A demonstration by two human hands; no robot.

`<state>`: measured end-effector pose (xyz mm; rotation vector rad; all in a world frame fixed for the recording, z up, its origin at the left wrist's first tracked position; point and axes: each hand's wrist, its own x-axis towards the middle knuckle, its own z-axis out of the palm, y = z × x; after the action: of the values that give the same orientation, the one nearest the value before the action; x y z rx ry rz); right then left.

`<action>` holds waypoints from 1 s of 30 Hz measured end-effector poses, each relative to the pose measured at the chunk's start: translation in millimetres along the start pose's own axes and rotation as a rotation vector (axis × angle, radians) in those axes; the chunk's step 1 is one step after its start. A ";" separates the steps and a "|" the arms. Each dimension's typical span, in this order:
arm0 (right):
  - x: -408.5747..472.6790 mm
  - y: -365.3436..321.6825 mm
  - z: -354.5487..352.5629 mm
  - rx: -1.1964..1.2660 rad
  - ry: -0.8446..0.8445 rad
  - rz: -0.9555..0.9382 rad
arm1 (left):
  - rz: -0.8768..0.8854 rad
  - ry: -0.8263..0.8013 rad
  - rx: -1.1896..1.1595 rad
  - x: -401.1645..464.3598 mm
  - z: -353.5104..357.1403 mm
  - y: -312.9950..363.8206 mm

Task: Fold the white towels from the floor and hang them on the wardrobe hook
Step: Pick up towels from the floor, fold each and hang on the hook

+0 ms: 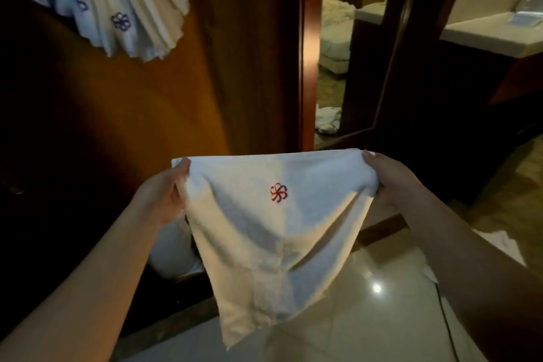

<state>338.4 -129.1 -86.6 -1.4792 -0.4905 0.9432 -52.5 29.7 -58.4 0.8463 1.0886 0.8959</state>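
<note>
I hold a white towel (264, 232) with a red embroidered emblem stretched out in front of me, above the floor. My left hand (164, 191) pinches its upper left corner and my right hand (390, 182) grips its upper right corner. The towel hangs down from its top edge to a point. Several white towels with blue emblems (111, 0) hang bunched at the top left on the wooden wardrobe (164, 103); the hook itself is hidden.
A glossy tiled floor (367, 303) lies below. A mirror panel (338, 53) to the right shows a bed and a white towel heap (327, 120) on the floor. A pale counter (493, 35) stands at the far right. More white cloth (172, 250) lies behind the held towel.
</note>
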 end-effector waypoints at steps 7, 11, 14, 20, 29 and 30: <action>-101.3 63.9 162.9 0.262 0.065 0.236 | -0.008 0.280 -0.110 -62.3 -92.7 -29.6; -180.7 79.3 257.1 0.187 0.017 0.152 | 0.141 0.202 -0.077 -113.2 -115.3 -36.4; -231.9 84.6 313.8 0.040 -0.051 0.029 | 0.180 0.153 0.060 -145.0 -129.5 -32.4; -276.0 91.9 380.2 -0.137 -0.172 -0.266 | 0.247 0.110 0.145 -179.3 -155.9 -8.3; -295.2 88.4 410.5 -0.164 -0.200 -0.386 | 0.395 0.085 0.124 -188.6 -188.0 6.7; -298.5 88.8 414.5 -0.177 -0.213 -0.412 | 0.417 0.071 0.147 -188.7 -189.7 6.8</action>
<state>-179.2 -120.4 -57.2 -1.3661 -1.0143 0.7439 -275.9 -115.3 -31.0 1.1983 1.0666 1.2089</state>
